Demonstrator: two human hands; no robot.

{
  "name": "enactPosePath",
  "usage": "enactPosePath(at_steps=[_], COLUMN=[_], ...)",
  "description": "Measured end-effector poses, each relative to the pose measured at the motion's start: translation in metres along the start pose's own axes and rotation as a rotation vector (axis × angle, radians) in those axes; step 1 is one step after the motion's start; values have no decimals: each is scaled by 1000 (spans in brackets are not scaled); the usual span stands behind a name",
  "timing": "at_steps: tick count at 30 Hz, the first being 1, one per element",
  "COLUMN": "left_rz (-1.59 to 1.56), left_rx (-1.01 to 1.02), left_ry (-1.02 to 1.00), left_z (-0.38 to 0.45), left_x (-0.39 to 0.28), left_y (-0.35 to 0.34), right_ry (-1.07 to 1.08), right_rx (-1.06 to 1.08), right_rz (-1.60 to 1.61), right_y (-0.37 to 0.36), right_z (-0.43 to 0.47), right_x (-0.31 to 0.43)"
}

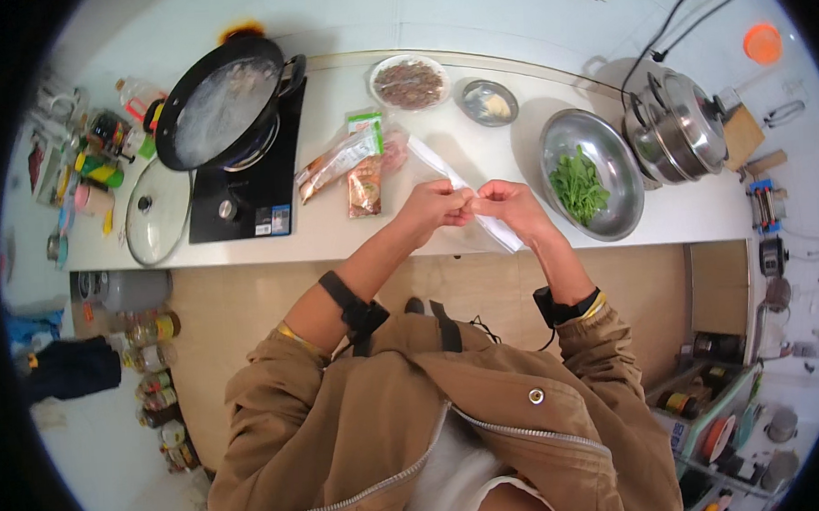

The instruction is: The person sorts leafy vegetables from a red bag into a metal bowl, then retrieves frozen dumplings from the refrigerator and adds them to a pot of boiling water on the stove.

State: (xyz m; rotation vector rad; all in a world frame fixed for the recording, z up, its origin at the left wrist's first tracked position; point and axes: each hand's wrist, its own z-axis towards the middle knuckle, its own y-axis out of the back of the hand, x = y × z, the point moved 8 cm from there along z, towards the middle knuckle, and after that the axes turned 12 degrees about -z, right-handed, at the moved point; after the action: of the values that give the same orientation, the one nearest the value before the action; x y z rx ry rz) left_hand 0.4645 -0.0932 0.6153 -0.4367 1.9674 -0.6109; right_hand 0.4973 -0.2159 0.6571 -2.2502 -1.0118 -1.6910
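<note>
Both my hands meet above the counter's front edge, fingertips close together. My left hand [440,209] and my right hand [507,207] pinch a long white strip with clear film about it [501,234], which looks like a plastic bag or wrapper. The strip runs slantwise beneath my fingers, and they hide its middle. Just left of my left hand lie food packets, one upright with a green top [365,194] and one slanted across it [337,164]. Behind them is a clear bag of pinkish food [394,150]. Right of my right hand, a steel bowl [622,178] holds green leaves [578,185].
A wok [215,120] of cloudy, bubbling liquid sits on a black cooktop [246,208], with a glass lid [159,215] beside it. At the back stand a plate of dark chopped food [410,83] and a small metal dish [489,104]. A steel steamer pot [678,131] is right.
</note>
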Motion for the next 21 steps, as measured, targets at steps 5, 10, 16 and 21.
enactPosePath(at_steps=[5, 10, 16, 21], left_rz=[-36, -100, -118, 93], left_rx=[-73, -124, -36, -236], left_ry=[-178, -284, -257, -312], left_z=[4, -2, -13, -39], left_x=[5, -5, -8, -33], left_y=[7, 11, 17, 43], right_ry=[18, 25, 2, 264], right_rx=[-39, -56, -349, -649], right_rz=[-233, -64, -27, -362], right_y=[2, -1, 45, 90], right_z=[2, 24, 24, 9], right_x=[3, -3, -9, 25])
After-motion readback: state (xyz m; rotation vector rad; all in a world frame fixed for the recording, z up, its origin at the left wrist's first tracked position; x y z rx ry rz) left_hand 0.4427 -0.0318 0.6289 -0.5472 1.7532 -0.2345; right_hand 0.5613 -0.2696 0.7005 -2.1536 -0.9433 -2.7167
